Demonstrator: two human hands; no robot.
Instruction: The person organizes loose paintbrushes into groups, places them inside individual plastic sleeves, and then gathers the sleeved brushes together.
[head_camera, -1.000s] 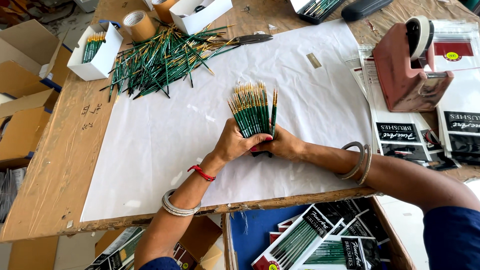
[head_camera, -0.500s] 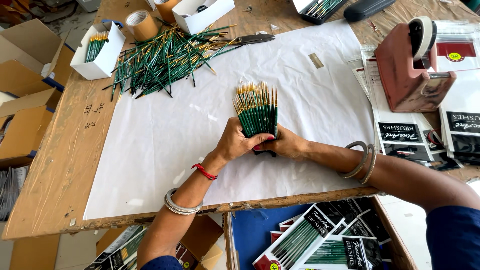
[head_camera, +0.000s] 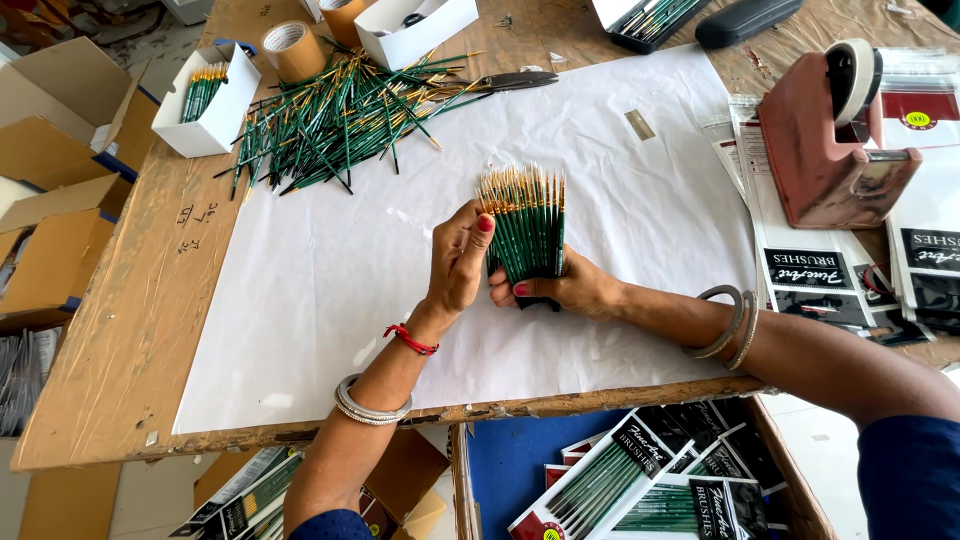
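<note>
A: Head view: what do the hands have?
B: The right hand (head_camera: 570, 290) clamps a fan of green brushes (head_camera: 525, 220) at the base, bristles up over the white paper (head_camera: 300, 300); the left hand (head_camera: 460, 255) closes on its edge, probably squaring them

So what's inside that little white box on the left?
The small white box holds a few green-handled paintbrushes leaning together with their gold-and-tan tips up. Only their upper parts show; the box wall hides the lower ends and the bottom, so anything else inside cannot be seen.
</note>
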